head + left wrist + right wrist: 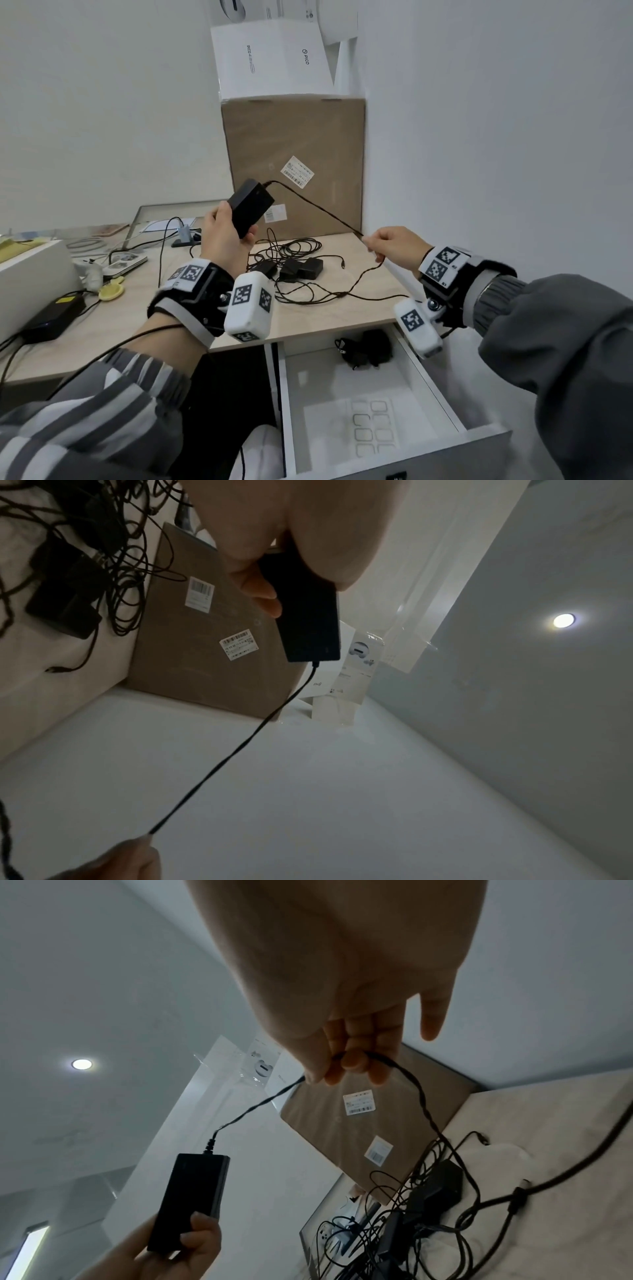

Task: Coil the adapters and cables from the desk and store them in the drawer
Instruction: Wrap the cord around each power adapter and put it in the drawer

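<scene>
My left hand (224, 236) grips a black power adapter (251, 207) and holds it upright above the desk (329, 318). The adapter's thin black cable (315, 205) runs taut from its top down to my right hand (394, 246), which pinches it between curled fingers (352, 1061). From there the cable drops to the desk and trails left. A tangle of black adapters and cables (294, 267) lies on the desk between my hands. The white drawer (370, 411) stands open below the desk edge, with a black adapter (368, 347) lying at its back.
A large cardboard box (294, 164) stands against the back wall with a white box (270, 61) on top. A black power brick (54, 317), a yellow object (111, 291) and a white controller (123, 263) lie on the left. The right wall is close.
</scene>
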The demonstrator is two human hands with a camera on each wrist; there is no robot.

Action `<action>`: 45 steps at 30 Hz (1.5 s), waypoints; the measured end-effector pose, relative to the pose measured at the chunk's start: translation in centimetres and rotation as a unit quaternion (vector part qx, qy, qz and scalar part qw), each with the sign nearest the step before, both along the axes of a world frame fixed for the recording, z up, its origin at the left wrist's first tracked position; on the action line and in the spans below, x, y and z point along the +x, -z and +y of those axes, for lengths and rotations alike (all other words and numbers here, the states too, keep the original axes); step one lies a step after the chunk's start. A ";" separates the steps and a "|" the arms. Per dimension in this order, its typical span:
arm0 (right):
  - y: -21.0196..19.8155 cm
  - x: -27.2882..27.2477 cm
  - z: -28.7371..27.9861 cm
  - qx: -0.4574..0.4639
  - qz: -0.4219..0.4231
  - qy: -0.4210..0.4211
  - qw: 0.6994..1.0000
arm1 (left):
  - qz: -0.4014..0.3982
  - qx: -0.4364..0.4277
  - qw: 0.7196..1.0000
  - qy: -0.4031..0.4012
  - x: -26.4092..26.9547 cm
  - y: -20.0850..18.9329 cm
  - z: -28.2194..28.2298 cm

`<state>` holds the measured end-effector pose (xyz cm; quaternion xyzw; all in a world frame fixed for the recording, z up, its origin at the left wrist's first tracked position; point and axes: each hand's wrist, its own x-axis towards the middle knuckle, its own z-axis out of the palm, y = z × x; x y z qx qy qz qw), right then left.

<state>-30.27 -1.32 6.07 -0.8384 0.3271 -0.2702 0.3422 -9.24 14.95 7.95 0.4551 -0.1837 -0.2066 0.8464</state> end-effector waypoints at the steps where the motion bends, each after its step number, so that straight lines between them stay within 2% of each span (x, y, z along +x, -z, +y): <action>1: 0.1 0.0 0.0 0.006 -0.015 0.003 1.000 | -0.003 -0.003 1.000 0.010 -0.2 0.1 0.1; 5: -0.8 -0.6 0.3 0.045 -0.155 0.034 0.986 | -0.061 0.042 0.994 0.078 -0.6 1.3 0.3; 8: -2.0 -0.9 0.3 0.033 -0.156 0.042 0.986 | -0.148 0.116 0.974 0.124 -1.1 2.5 0.6; 10: -2.8 -0.7 0.2 0.017 -0.128 0.049 0.990 | -0.264 0.184 0.936 0.145 -2.0 3.1 0.7; 13: -4.1 -0.2 0.4 -0.024 -0.061 0.050 0.997 | -0.453 0.284 0.834 0.135 -3.4 3.9 0.6; 15: -4.7 0.4 0.9 -0.071 -0.008 0.037 0.997 | -0.516 0.318 0.785 0.128 -4.5 4.4 0.5; 17: -4.9 1.1 2.0 -0.128 0.042 0.016 0.991 | -0.544 0.327 0.763 0.120 -5.5 5.0 0.2; 21: -4.1 2.7 3.4 -0.189 0.092 -0.009 0.978 | -0.551 0.318 0.765 0.100 -6.6 6.1 -0.7; 24: -3.7 3.0 3.7 -0.207 0.096 -0.003 0.974 | -0.549 0.317 0.763 0.123 -7.0 6.7 -0.8; 30: -3.5 2.1 4.6 -0.201 0.083 -0.042 0.975 | -0.512 0.347 0.779 0.102 -7.3 6.7 -0.6; 35: -3.0 1.4 5.2 -0.215 0.101 -0.060 0.970 | -0.464 0.358 0.806 0.082 -7.0 6.9 -0.6; 45: -2.8 1.2 6.4 -0.210 0.119 -0.085 0.967 | -0.461 0.357 0.810 0.064 -7.2 7.3 -0.9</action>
